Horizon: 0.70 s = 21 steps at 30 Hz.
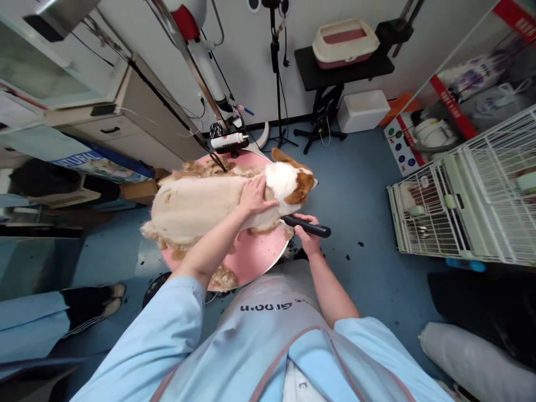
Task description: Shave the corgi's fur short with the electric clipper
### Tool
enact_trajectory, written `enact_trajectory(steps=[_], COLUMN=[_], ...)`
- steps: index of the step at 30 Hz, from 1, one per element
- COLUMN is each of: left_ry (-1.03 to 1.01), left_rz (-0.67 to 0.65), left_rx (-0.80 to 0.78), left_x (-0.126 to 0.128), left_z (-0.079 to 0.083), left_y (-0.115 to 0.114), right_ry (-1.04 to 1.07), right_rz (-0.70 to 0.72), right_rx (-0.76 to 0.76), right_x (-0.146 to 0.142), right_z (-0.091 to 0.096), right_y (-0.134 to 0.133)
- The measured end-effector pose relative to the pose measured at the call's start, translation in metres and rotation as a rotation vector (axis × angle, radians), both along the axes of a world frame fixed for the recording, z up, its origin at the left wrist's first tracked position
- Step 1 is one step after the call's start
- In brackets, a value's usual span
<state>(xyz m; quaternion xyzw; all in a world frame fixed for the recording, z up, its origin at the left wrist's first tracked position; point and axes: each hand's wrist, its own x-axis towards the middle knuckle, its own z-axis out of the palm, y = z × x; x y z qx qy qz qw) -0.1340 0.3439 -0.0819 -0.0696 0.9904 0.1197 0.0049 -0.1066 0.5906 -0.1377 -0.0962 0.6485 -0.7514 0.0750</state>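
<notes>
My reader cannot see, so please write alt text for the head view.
A partly trimmed dog on a round pink table: a person's left hand rests on its shoulders, the right hand holds a black tool near its neck. Fur clumps litter the table.

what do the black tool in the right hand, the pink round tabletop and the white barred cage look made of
Black tool: probably hard plastic, satin; its smooth dark body catches a soft highlight.
Pink tabletop: smooth and fairly matte, perhaps laminate or rubber; the look leaves it open.
White barred cage: likely coated metal wire, judging by its thin, straight, evenly white bars.
</notes>
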Motion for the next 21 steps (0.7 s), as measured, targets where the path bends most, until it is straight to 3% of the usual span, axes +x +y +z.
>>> enact_trajectory(steps=[3,8,15,21], left_ry=[-0.034,-0.068,-0.098,-0.080], left_rz=[-0.007,0.009,0.017,0.007], left_rx=[-0.046,-0.093,-0.097,-0.098], left_x=[-0.006,-0.016,-0.021,-0.020], left_z=[-0.002,0.000,0.004,0.001], left_y=[0.008,0.008,0.003,-0.001], right_ry=[0.062,0.039,-0.056,-0.102], right_rz=[-0.071,-0.030,0.072,-0.022], right_rx=[-0.026,0.066,0.056,-0.004], right_x=[-0.008,-0.023,0.015,0.035], right_z=[0.005,-0.003,-0.018,-0.018], right_y=[-0.007,-0.028,-0.019,-0.011])
